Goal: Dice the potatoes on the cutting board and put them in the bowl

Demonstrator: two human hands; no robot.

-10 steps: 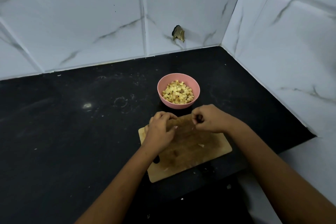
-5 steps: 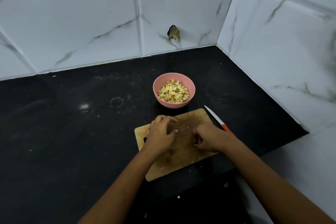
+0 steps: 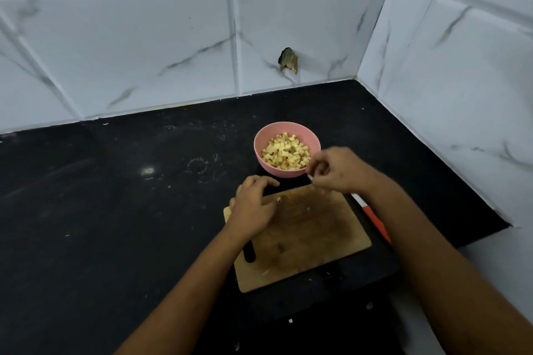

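A pink bowl [image 3: 261, 140] holding diced potato [image 3: 285, 151] stands on the black counter just beyond the wooden cutting board [image 3: 314, 236]. The board carries only a few small scraps [image 3: 308, 208]. My left hand [image 3: 253, 207] lies on the board's far-left corner, its fingers curled over the far edge. My right hand [image 3: 337, 170] hovers at the bowl's near-right rim with curled fingers pinching a small pale potato bit. A red-handled knife [image 3: 375, 219] lies right of the board, partly under my right forearm.
White marble-look tiled walls close off the back and right of the black counter [image 3: 115, 196]. There is a chipped hole [image 3: 288, 60] in the back wall. The counter's front edge runs just below the board, with small scraps [image 3: 290, 321] on it.
My right hand has lifted off the board and moved up and right to the bowl's rim. My left hand stays at the board's far-left corner.
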